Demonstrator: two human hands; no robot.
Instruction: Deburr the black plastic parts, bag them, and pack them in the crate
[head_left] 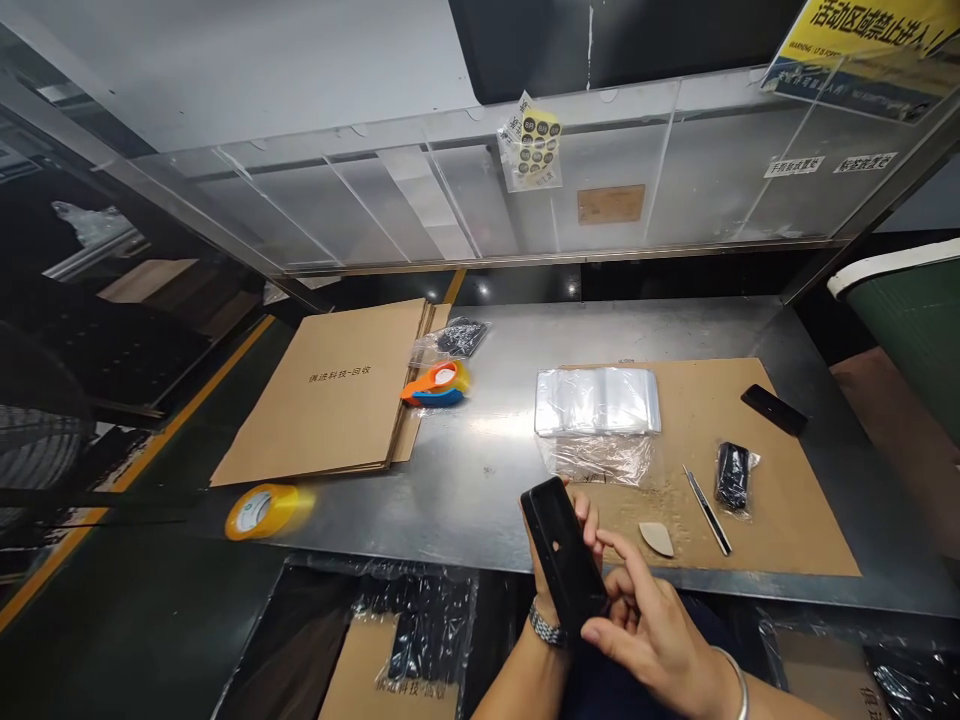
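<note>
A black, hollow rectangular case [564, 550] is tilted above the front edge of the metal table. My left hand [541, 575] is wrapped round it from behind and the left side. At the case's lower right, my right hand [649, 615] has its fingers partly curled, with the thumb and fingertips at the case's edge. On the cardboard sheet [795, 500] beyond lie a tweezers-like metal tool [706, 510], a small beige wedge [656, 539], a bagged black part [732, 476] and a black flat piece [774, 409].
Clear plastic bags [598, 402] are stacked at the cardboard sheet's left. Flat cartons [337, 390], a tape dispenser [436, 385] and a yellow tape roll [259, 512] sit on the left. A clear panel [360, 210] stands behind the table [487, 470]. Bagged black parts [427, 640] lie below its front edge.
</note>
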